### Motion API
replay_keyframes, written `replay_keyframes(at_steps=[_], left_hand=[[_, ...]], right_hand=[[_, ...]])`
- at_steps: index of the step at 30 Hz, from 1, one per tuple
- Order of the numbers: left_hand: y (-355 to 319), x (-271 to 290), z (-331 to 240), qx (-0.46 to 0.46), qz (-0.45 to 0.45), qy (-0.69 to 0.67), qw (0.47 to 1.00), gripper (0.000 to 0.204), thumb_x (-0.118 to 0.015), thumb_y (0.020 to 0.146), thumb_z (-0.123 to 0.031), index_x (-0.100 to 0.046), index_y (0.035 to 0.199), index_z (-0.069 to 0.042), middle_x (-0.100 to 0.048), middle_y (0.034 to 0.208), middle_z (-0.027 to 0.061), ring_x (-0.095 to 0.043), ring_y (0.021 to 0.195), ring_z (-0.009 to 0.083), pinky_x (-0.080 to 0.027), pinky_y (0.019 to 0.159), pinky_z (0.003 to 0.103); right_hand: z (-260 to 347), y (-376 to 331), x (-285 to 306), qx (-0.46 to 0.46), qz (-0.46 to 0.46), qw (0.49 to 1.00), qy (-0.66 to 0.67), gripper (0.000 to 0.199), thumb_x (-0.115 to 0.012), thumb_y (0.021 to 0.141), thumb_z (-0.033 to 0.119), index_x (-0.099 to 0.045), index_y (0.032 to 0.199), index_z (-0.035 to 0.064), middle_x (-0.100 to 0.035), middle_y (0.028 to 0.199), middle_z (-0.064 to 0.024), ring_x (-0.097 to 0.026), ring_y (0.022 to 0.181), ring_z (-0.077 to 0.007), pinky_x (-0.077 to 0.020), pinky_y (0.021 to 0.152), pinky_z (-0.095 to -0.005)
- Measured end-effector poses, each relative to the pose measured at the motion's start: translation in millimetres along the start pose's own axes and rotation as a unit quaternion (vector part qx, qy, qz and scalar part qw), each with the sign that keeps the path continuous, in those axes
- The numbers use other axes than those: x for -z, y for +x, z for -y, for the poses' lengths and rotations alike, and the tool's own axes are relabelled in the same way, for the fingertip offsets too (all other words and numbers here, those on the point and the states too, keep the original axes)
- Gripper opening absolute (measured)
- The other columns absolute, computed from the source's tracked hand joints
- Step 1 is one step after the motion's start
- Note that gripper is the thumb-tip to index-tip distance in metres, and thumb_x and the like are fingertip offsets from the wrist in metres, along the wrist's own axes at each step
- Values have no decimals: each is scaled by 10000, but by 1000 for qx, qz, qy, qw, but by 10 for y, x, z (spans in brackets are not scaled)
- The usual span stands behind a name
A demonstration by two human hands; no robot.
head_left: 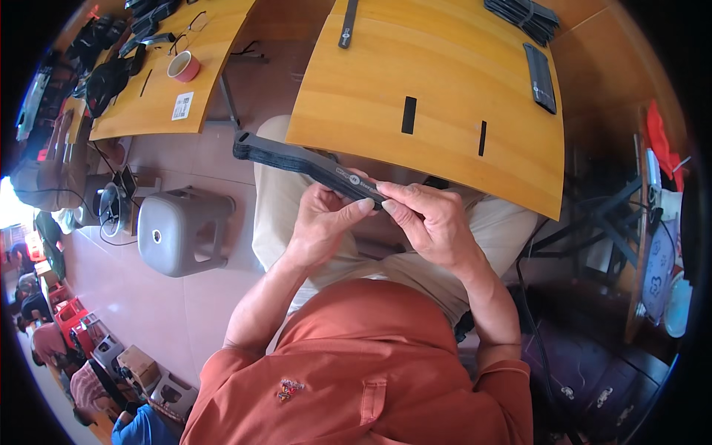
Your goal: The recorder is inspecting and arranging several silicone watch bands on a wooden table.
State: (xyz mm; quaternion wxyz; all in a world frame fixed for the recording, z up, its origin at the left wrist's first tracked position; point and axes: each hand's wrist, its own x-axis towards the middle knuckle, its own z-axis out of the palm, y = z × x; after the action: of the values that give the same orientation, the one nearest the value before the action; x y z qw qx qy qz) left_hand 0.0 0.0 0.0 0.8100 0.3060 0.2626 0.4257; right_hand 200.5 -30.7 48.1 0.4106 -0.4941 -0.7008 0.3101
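Over my lap I hold a stack of dark grey flat straps [289,158] with pale print on the top one. Its far end, with a slot, sticks out to the left past the table's near edge. My left hand [324,221] is closed around the stack near its right end, thumb on the near side. My right hand [430,219] pinches that right end between thumb and fingers. On the wooden table [445,74] ahead lie a single grey strap [347,26], a short pile of straps [540,78] and a tied bundle of straps [523,18].
Two black strips or slots mark the tabletop. A grey plastic stool [178,230] stands to my left. Beyond it, another table [163,81] holds a pink cup [184,67], glasses and black items. Other people sit at lower left. A black cable [530,311] hangs at right.
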Motion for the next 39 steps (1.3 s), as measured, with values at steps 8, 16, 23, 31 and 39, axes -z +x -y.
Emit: replay_keyframes(at_steps=[8,16,23,31,39], left_hand=[[-12,-113,61,-29,0,24,999,359,-740,900,22,-607,1231,-16,-694,1184,93,-655,1070,146,-529,973,311],[24,-137,78,-42,12,50,998,304,-725,912,22,-622,1196,-13,-691,1205,109,-650,1075,140,-520,980,310],[41,-140,90,-52,6,81,995,293,-719,925,5,-619,1199,-11,-690,1209,103,-646,1072,127,-521,963,291],[77,-107,171,-70,-5,103,992,361,-729,911,10,-591,1243,-23,-688,1220,164,-676,1064,190,-542,958,344],[61,-100,204,-53,-18,84,995,365,-733,907,10,-593,1243,-21,-693,1205,159,-676,1075,198,-542,970,345]], right_hand=[[127,-183,110,7,-29,995,-96,268,-741,862,50,-734,1129,67,-713,807,-128,-683,673,-307,-534,571,-395],[46,-258,114,9,-39,993,-113,285,-752,836,51,-738,1119,85,-679,743,-97,-655,646,-285,-519,556,-391],[11,-266,108,11,-37,992,-123,278,-749,837,55,-740,1113,86,-689,760,-80,-660,657,-269,-523,565,-386],[-23,-268,113,2,-39,991,-130,267,-744,839,54,-746,1104,84,-698,777,-78,-672,675,-271,-529,576,-383],[-58,-277,134,5,-37,991,-125,254,-743,844,55,-754,1096,85,-738,846,-86,-708,736,-274,-561,614,-372]])
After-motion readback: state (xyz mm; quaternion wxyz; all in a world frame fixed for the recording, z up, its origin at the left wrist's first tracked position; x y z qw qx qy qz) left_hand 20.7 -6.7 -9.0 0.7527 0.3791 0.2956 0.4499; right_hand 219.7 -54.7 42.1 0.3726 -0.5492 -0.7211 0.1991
